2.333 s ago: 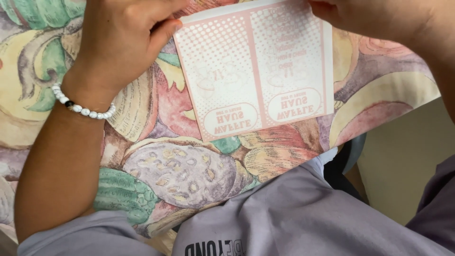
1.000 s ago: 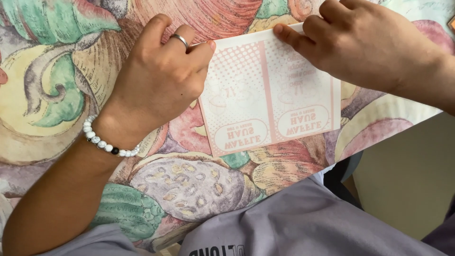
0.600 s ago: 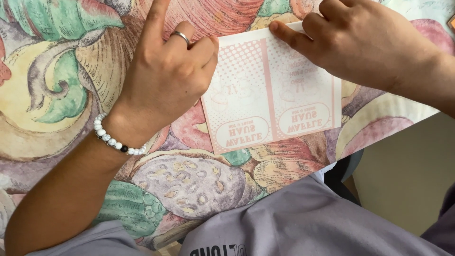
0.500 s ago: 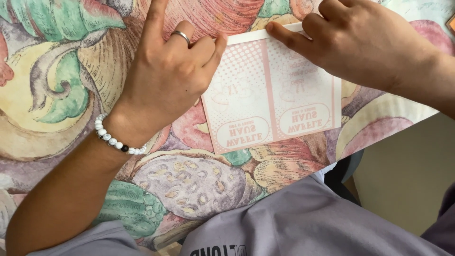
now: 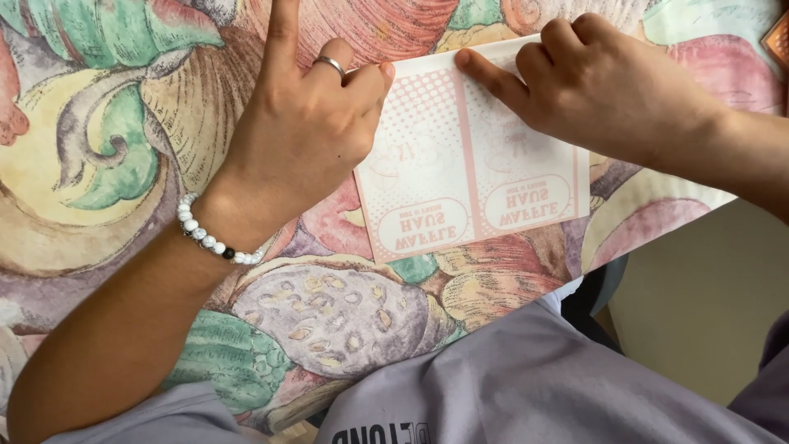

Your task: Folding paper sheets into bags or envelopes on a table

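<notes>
Paper (image 5: 472, 177) lies flat at frame centre on patterned counter (image 5: 99, 189); left hand (image 5: 304, 136), half-curled, pins its left edge, right hand (image 5: 608, 94) w/ forefinger pressing top edge, prob. creasing.

Tabletop (image 5: 99, 189) covered edge to edge in a painted-looking pattern: large leaves, fruit and seed pods in green, yellow, red and mauve. Near edge runs diagonally at lower right. Lying flat on it: one pink-and-white printed paper sheet (image 5: 468, 193), dotted halves with a centre fold line, its near corner close to the tabletop edge.
</notes>
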